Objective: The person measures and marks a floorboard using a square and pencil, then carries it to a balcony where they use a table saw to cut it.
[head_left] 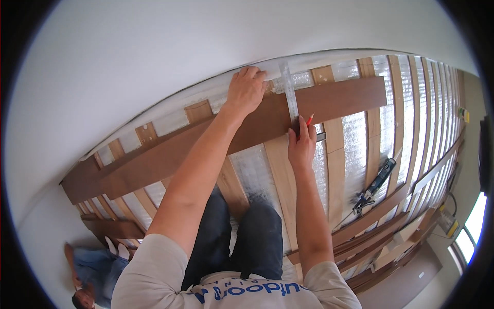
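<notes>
A long brown floor plank [339, 98] lies across the wooden battens, beside the white wall. My left hand [248, 88] rests between the plank's far edge and the wall, its fingers curled; what they grip, if anything, is hidden. Across the plank lies the metal blade of a try square [289, 91], its far end close to the wall. My right hand [302, 145] closes on the square's near end at the plank's near edge. A red pencil [310, 119] sticks out between that hand's fingers, point upward.
Wooden battens [335, 154] with silver foil [355, 147] between them extend right. A dark caulking gun [380, 177] lies on them. More brown planks [370, 226] are stacked at lower right. Another person [98, 265] is low at the left, near laid planks [82, 180].
</notes>
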Demonstrator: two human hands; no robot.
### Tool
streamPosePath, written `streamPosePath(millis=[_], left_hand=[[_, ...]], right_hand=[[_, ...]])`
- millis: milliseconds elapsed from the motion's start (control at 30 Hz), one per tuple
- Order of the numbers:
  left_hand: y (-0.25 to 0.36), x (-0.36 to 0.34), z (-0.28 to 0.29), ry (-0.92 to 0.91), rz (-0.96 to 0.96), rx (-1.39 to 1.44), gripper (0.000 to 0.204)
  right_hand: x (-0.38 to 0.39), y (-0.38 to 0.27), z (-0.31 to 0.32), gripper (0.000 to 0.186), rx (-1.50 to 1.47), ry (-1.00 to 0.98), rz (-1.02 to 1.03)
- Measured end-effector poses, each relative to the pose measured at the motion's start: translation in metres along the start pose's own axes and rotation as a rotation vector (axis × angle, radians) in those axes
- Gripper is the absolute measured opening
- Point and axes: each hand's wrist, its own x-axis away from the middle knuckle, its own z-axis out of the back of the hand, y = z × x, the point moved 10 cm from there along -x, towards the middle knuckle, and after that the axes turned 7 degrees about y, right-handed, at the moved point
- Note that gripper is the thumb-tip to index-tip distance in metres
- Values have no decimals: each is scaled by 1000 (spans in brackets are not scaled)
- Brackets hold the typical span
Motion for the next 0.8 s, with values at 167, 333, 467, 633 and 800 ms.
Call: streamPosePath(millis=[167, 333, 467, 633, 800], left_hand=[[-8, -7, -13, 1, 0, 25, 29], [-21, -16, -23, -2, 114, 445, 30], [-1, -25, -20, 44, -190, 410, 31], [-5, -23, -36, -53, -163, 394, 28], [-2, -21, -39, -7, -244, 332, 27]], right_hand=[[-11, -3, -7, 47, 75, 23, 67], [-14, 9, -15, 50, 94, -43, -48], [-16, 7, -13, 48, 119, -40, -52], [-16, 8, -10, 49, 146, -26, -50], [-15, 5, -10, 49, 176, -12, -58]])
